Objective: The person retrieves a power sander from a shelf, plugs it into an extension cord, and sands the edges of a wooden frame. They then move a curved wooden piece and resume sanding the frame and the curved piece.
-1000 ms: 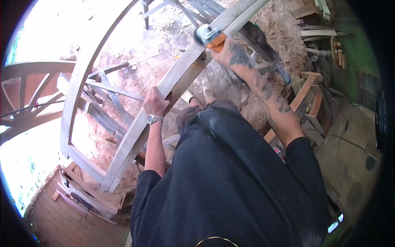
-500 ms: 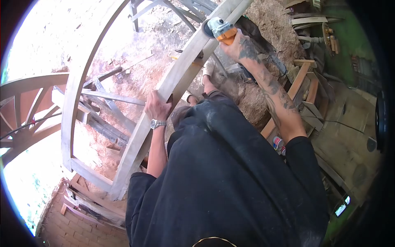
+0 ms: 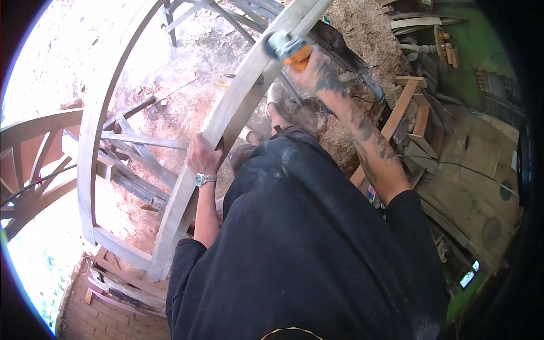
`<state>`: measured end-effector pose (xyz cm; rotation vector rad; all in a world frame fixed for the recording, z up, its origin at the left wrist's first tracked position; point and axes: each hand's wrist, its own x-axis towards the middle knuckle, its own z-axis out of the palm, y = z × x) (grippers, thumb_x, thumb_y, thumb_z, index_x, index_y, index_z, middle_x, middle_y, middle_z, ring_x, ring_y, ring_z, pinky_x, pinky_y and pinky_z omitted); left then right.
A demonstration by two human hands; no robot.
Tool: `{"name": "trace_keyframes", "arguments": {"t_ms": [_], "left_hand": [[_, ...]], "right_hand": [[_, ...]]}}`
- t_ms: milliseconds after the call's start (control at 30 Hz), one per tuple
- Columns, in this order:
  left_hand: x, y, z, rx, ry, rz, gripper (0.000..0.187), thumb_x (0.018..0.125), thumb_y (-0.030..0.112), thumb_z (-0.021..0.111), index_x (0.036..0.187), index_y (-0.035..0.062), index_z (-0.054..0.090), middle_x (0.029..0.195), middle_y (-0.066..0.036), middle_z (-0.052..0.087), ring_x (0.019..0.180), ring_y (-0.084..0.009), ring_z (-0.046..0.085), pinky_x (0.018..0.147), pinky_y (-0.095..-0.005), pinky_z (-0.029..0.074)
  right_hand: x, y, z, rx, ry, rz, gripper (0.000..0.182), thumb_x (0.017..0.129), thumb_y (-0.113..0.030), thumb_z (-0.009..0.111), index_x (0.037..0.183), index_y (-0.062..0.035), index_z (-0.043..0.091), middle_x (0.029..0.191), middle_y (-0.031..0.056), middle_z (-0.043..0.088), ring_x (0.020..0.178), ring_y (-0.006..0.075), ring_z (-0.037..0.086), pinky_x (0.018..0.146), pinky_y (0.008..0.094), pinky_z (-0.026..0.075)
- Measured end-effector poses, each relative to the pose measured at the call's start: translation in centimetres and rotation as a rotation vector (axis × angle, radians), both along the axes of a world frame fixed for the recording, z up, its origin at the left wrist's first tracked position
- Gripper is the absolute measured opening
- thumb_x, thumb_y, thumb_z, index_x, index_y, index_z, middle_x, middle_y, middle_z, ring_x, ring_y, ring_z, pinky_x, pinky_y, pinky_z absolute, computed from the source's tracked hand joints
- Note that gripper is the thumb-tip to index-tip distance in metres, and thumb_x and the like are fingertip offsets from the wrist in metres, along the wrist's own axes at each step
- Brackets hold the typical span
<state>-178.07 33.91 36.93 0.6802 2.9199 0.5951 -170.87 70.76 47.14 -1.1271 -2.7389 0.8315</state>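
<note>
My right hand (image 3: 310,71) is wrapped round the orange body of an angle grinder (image 3: 294,52) near the top of the view. The grinder's round disc (image 3: 274,44) rests on or just over the face of a long pale wooden beam (image 3: 241,93); contact is hard to make out. Lower down the same beam, my left hand (image 3: 204,154) grips its edge, a metal watch (image 3: 205,179) on the wrist. The beam slants from upper right to lower left and joins a curved wooden frame (image 3: 90,136).
A spoked wooden arch (image 3: 39,158) stands at the left. Sawdust (image 3: 334,136) covers the ground. Wooden frames (image 3: 416,122) and scrap boards (image 3: 416,24) lie to the right, with a dark cable (image 3: 453,164) across a panel. Brick paving (image 3: 113,320) shows at lower left.
The grinder and my right hand have shifted slightly left and down in view. The whole scene has also drifted left with the camera. My left hand keeps its place on the beam.
</note>
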Motion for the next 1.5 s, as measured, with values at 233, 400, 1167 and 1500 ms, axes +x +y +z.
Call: {"name": "trace_keyframes", "arguments": {"t_ms": [233,400,1167,1500], "left_hand": [[0.0,-0.1,0.3,-0.021,-0.019,0.011,0.052,0.072,0.04,0.084,0.105,0.0078,0.061,0.089,-0.016,0.068,0.085,-0.0365,0.067,0.073,-0.0486,0.053],[-0.1,-0.1,0.4,-0.009,-0.023,0.005,0.05,0.071,0.037,0.083,0.105,0.008,0.061,0.091,-0.015,0.068,0.085,-0.0358,0.067,0.073,-0.0483,0.053],[-0.1,-0.5,-0.2,-0.022,-0.045,0.019,0.045,0.066,0.025,0.076,0.106,0.009,0.064,0.093,-0.011,0.068,0.086,-0.034,0.068,0.075,-0.0448,0.054],[-0.1,-0.4,0.1,-0.025,-0.051,0.024,0.05,0.068,0.035,0.081,0.107,0.0081,0.063,0.094,-0.012,0.067,0.088,-0.0334,0.066,0.08,-0.0453,0.052]], "right_hand": [[-0.1,-4.4,0.3,-0.021,-0.082,0.17,0.054,0.081,-0.033,0.082,0.114,0.0017,0.059,0.093,0.0269,0.073,0.092,0.0448,0.073,0.081,0.0506,0.06],[-0.3,-9.5,0.9,-0.159,-0.164,0.303,0.05,0.08,-0.031,0.082,0.112,-0.0003,0.058,0.091,0.0268,0.072,0.092,0.045,0.073,0.079,0.0531,0.059],[-3.9,-2.3,1.9,0.009,-0.163,0.195,0.063,0.08,-0.041,0.08,0.119,0.0024,0.056,0.097,0.0294,0.073,0.092,0.0436,0.074,0.082,0.0486,0.061],[-5.2,1.4,1.8,0.027,-0.235,0.073,0.072,0.077,-0.049,0.081,0.121,0.0044,0.062,0.11,0.0277,0.072,0.106,0.0392,0.072,0.09,0.0437,0.059]]}}
